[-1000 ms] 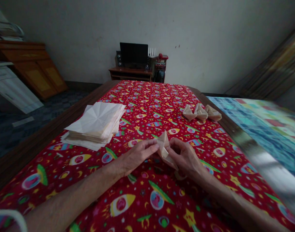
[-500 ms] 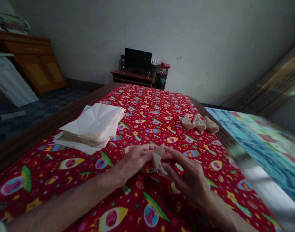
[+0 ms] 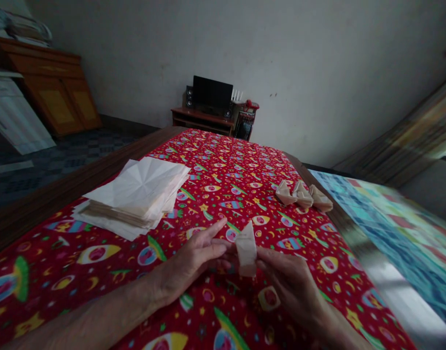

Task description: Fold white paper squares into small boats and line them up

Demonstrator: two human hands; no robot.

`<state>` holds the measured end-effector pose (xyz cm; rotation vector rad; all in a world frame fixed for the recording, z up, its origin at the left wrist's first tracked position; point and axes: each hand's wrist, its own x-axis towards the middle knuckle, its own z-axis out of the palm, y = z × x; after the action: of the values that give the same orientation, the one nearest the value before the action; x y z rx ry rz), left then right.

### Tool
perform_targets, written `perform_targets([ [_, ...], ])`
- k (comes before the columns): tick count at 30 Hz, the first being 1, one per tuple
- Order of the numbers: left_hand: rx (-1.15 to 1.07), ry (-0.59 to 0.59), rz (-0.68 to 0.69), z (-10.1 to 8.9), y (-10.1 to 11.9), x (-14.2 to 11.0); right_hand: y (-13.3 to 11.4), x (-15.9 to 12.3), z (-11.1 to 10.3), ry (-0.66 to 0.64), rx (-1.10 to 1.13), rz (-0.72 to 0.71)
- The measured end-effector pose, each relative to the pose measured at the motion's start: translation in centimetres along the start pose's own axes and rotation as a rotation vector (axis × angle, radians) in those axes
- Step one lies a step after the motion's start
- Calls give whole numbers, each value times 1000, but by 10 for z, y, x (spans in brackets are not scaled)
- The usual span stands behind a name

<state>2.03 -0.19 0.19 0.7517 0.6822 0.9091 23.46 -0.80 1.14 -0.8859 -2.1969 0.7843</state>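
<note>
A small piece of folded cream paper (image 3: 246, 249), pointed at the top, is held up above the red patterned cloth. My right hand (image 3: 295, 279) pinches its right edge between thumb and fingers. On the other side is my left hand (image 3: 195, 257), its index finger raised and its thumb apart from the paper. Some left fingertips reach toward the paper's left edge; whether they touch it I cannot tell. Left of my hands lies a stack of creased paper sheets (image 3: 140, 187). To the right sit three folded paper pieces (image 3: 303, 194) in a row.
The red cloth (image 3: 223, 192) with rockets and stars covers a dark wooden-edged table. Beyond it stand a monitor (image 3: 212, 92) and speakers on a low desk. A patchwork-covered bed (image 3: 386, 218) adjoins at right; a wooden cabinet (image 3: 62, 92) stands at far left.
The folded paper has turned and now shows a flatter, broader face. My left index finger has lifted and the left hand has loosened from the paper. My right hand keeps its pinch.
</note>
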Motion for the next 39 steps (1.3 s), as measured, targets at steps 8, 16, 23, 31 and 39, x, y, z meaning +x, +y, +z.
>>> perform_targets([
  [8, -107, -27, -28, -2, -3, 3, 9, 2, -11, -109, -31, -102],
  [16, -152, -110, 28, -10, -19, 14, 13, 21, -6, 48, -201, -137],
  [23, -141, -14, 117, -20, -24, 20, 50, 56, -83, 409, -460, -22],
  [31, -22, -69, 68, -16, -19, 17, 108, 86, -187, 366, -834, 220],
  [39, 61, -106, 64, -17, -20, 16, 124, 90, -180, 147, -918, 231],
])
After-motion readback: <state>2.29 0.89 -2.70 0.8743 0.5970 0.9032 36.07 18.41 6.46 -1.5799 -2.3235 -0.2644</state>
